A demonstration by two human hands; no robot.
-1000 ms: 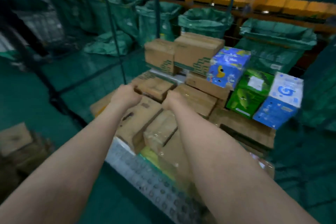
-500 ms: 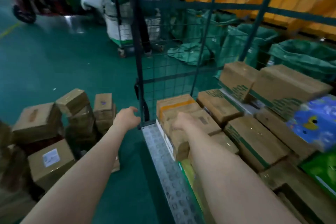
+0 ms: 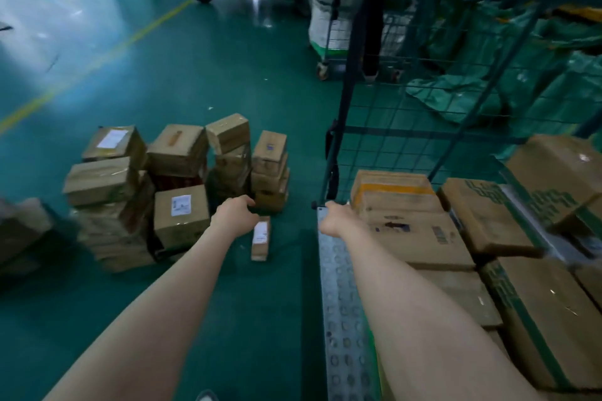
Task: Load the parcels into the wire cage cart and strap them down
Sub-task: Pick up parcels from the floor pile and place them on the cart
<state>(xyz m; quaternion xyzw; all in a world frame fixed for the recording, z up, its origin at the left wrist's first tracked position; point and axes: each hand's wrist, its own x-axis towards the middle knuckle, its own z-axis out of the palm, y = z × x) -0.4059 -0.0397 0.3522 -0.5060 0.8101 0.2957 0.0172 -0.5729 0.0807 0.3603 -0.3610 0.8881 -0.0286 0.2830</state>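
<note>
Left hand (image 3: 234, 216) grip is loose and empty, hovering over the cardboard parcels (image 3: 179, 153) piled on the floor (image 3: 195, 75). It's right above a small long parcel (image 3: 260, 238) lying by itself, so I'd guess that's the next pick. Right hand (image 3: 335, 220) sits at the front corner of the wire cage cart (image 3: 345, 303); fingers are hidden, so I can't tell its grip. The cart parcels (image 3: 420, 238) are packed flat and tight, probably so strapping down works.

2 hands (image 3: 233, 218) (image 3: 335, 221), 1 cage cart (image 3: 342, 319).
</note>
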